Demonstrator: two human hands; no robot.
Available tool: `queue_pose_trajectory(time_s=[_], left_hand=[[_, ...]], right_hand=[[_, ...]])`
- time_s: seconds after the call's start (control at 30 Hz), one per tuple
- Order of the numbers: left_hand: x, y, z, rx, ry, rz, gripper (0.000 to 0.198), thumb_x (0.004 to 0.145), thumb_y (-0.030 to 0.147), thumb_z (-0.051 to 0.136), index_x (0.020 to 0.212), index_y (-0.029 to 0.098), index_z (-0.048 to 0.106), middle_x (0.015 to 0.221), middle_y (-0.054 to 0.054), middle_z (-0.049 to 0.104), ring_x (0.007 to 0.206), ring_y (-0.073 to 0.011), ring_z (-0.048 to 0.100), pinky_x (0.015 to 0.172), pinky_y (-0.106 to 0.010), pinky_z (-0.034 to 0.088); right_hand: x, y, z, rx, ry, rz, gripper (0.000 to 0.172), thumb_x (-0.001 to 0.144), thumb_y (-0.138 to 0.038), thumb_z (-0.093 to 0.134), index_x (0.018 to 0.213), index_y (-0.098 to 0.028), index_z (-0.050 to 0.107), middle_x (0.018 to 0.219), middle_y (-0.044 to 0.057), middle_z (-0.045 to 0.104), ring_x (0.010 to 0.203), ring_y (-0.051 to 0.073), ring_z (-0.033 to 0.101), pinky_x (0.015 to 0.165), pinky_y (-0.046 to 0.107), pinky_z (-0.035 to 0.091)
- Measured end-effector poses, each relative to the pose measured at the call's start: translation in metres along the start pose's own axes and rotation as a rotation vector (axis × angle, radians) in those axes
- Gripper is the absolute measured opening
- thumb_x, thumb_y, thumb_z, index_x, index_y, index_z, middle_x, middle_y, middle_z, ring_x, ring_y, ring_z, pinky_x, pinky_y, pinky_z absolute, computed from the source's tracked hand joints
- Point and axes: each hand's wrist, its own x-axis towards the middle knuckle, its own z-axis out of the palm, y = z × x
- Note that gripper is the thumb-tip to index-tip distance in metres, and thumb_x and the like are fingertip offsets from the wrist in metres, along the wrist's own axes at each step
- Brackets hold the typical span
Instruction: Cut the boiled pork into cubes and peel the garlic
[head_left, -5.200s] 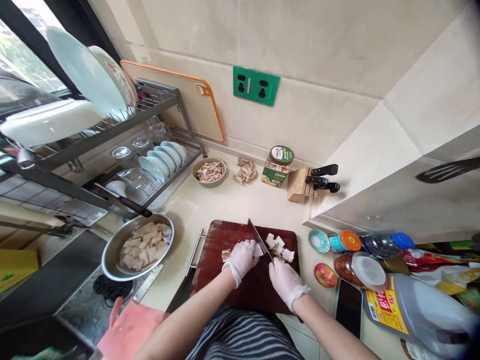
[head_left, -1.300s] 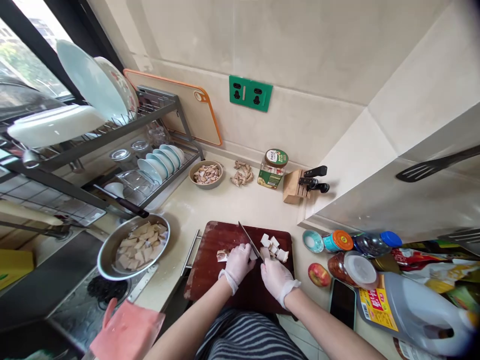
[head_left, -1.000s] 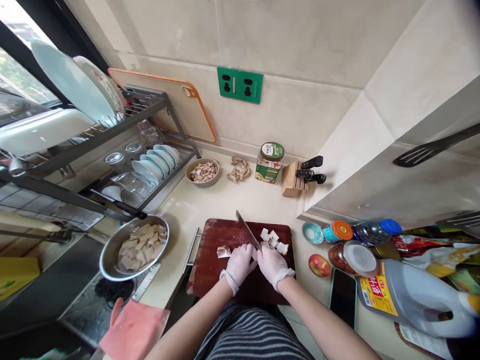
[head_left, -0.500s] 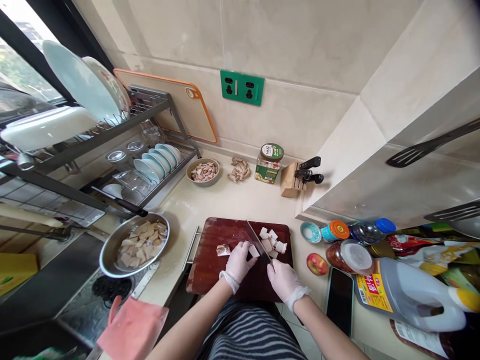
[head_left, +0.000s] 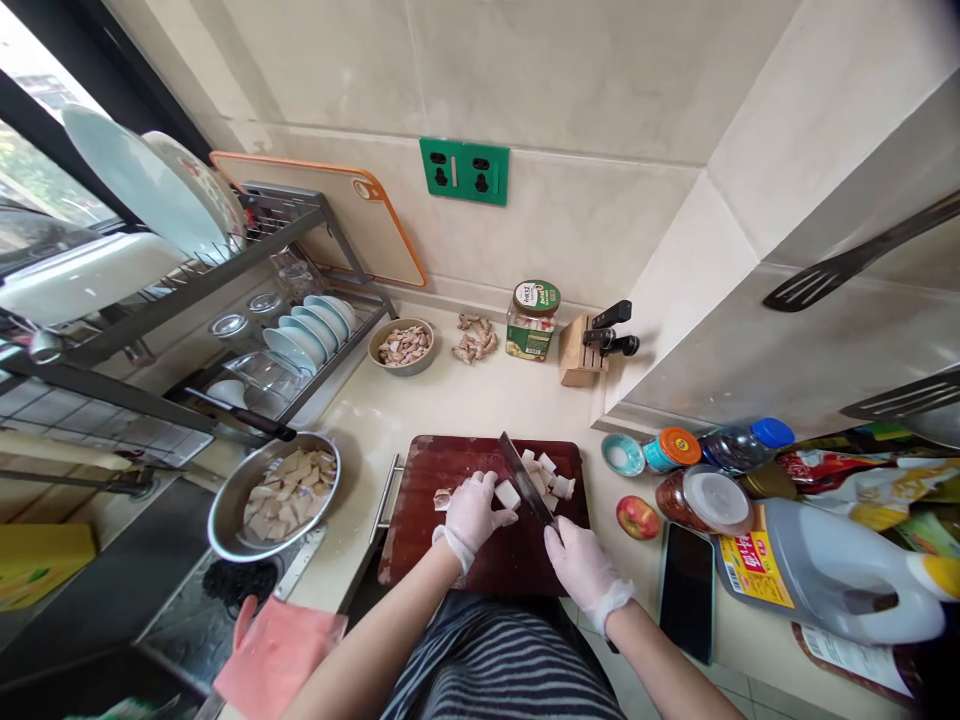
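Gloved in clear plastic, my right hand (head_left: 583,568) grips the handle of a kitchen knife (head_left: 528,480), its dark blade slanting up and left over the wooden cutting board (head_left: 427,550). My left hand (head_left: 472,515), gloved too, rests on the board left of the blade, thumb spread from its fingers. A white block of fatty meat, seemingly pork (head_left: 507,494), lies between the left hand and the knife. Right of the blade is a cluster of pale meat cubes (head_left: 559,487). A browner meat piece (head_left: 442,499) is partly covered by my left hand.
A pan of pale slices (head_left: 274,540) stands left, by the sink. Behind the board are a bowl of garlic (head_left: 405,367), ginger (head_left: 475,340), a jar (head_left: 531,345) and a knife block (head_left: 576,365). An apple (head_left: 637,517), a phone (head_left: 687,595) and bottles crowd the right.
The knife and right hand have moved slightly right, away from the white block. My left hand has shifted left and its thumb now stands away from the block. The view has tilted a little.
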Motion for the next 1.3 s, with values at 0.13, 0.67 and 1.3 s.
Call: queue_pose_trajectory(time_s=[0.13,0.67,1.3], left_hand=[[-0.006,-0.007,0.01,-0.021,0.005,0.025,0.043,0.074,0.044,0.064,0.106,0.018,0.053,0.099,-0.007,0.062,0.092,-0.0232,0.06,0.081,-0.032,0.045],[-0.003,0.001,0.024,-0.049,0.033,-0.008,0.03,0.082,0.036,0.052,0.104,0.016,0.053,0.095,-0.009,0.064,0.087,-0.0224,0.061,0.076,-0.031,0.046],[0.003,-0.002,0.015,-0.071,-0.009,-0.028,0.024,0.083,0.03,0.051,0.102,0.015,0.051,0.098,-0.01,0.062,0.091,-0.0219,0.06,0.078,-0.03,0.045]], right_hand=[[-0.007,-0.008,-0.007,-0.059,-0.003,-0.031,0.025,0.093,-0.029,0.033,0.083,-0.02,0.054,0.078,0.006,0.069,0.07,0.016,0.065,0.054,0.028,0.025],[-0.003,-0.017,-0.02,-0.214,-0.109,-0.02,0.026,0.092,-0.026,0.033,0.086,-0.02,0.058,0.082,0.008,0.07,0.076,0.02,0.066,0.054,0.027,0.031],[0.041,-0.031,0.006,-0.154,-0.069,-0.004,0.033,0.092,-0.031,0.033,0.093,-0.015,0.061,0.089,0.013,0.069,0.084,0.022,0.066,0.066,0.028,0.043]])
